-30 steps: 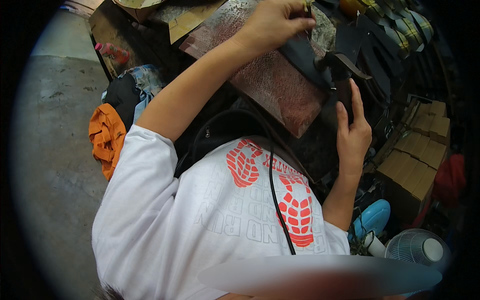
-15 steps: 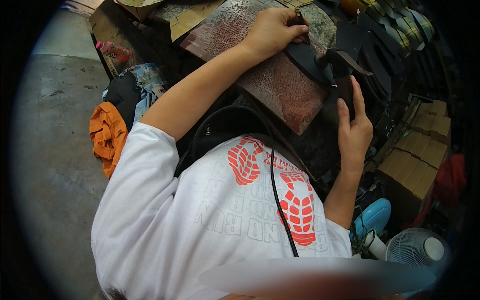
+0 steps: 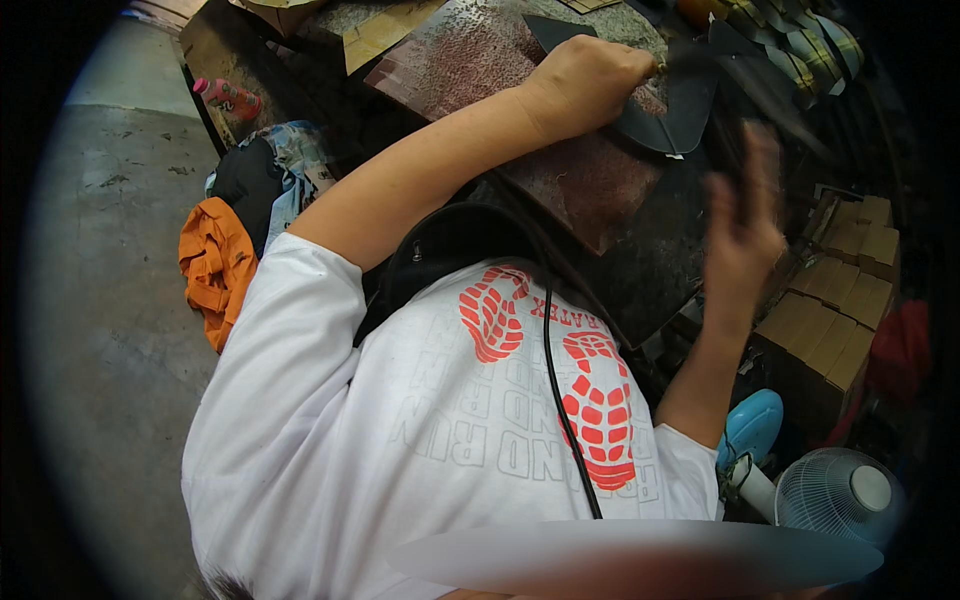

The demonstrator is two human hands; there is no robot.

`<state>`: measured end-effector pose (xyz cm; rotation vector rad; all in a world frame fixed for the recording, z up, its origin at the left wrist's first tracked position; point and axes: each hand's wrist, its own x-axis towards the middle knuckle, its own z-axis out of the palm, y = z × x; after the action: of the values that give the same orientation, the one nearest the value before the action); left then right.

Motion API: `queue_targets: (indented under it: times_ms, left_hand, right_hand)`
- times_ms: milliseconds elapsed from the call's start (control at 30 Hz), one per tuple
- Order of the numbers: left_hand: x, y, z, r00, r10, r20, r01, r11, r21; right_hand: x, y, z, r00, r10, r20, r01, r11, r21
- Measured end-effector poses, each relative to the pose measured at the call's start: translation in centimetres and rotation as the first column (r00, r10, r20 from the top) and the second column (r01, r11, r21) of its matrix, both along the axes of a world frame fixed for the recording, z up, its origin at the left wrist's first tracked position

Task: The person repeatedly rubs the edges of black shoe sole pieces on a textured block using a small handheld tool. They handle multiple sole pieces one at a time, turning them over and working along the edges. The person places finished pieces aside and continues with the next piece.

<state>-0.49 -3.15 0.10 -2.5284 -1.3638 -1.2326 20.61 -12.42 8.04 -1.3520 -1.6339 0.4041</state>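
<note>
My left hand (image 3: 593, 86) is closed over a worn reddish-brown board (image 3: 590, 185). A small brassy tip (image 3: 658, 68) shows at its fingers, the end of a short punch; the rest is hidden. Under and beside this hand lies a flat black sheet piece (image 3: 668, 128) with a curved edge, overhanging the board on the right. To the right, my right hand (image 3: 745, 215) is smeared by motion, its fingers round the dark handle of a hammer. The hammer's curved dark head (image 3: 750, 80) is blurred, raised near the black piece.
Black cut pieces and bundled strips (image 3: 825, 55) crowd the far right. Stacked brown cardboard boxes (image 3: 825, 320) and a white fan (image 3: 835, 495) stand on the right. An orange cloth (image 3: 215, 265) and a pink bottle (image 3: 228, 99) lie to the left. A black cable (image 3: 565, 400) hangs over my shirt.
My left hand has moved right with the punch, and its wrist has turned. The black piece has shifted right with it. My right hand has swung right with the hammer, now blurred.
</note>
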Motion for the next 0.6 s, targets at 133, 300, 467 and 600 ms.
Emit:
queue_targets:
  times_ms: [133,300,467,600]
  left_hand:
    - [-0.6,0.3,-1.1,0.966,0.104,0.237,-0.1,0.995,-0.032]
    - [-2.0,2.0,-3.2,0.55,0.208,0.809,0.401,0.784,-0.474]
    - [-2.2,2.8,-3.9,0.273,0.263,0.926,0.505,0.779,-0.37]
    - [-2.1,1.8,-3.3,0.646,0.114,0.755,0.312,0.863,-0.397]
  right_hand:
    - [2.5,-0.6,-4.7,0.966,0.051,0.252,-0.015,0.989,-0.145]
    - [2.9,-1.6,-5.8,0.931,0.05,0.363,0.022,0.981,-0.194]
    - [1.8,-1.3,-5.0,0.945,0.048,0.323,0.05,0.956,-0.288]
    - [2.4,-1.6,-5.1,0.949,0.036,0.315,0.069,0.946,-0.316]
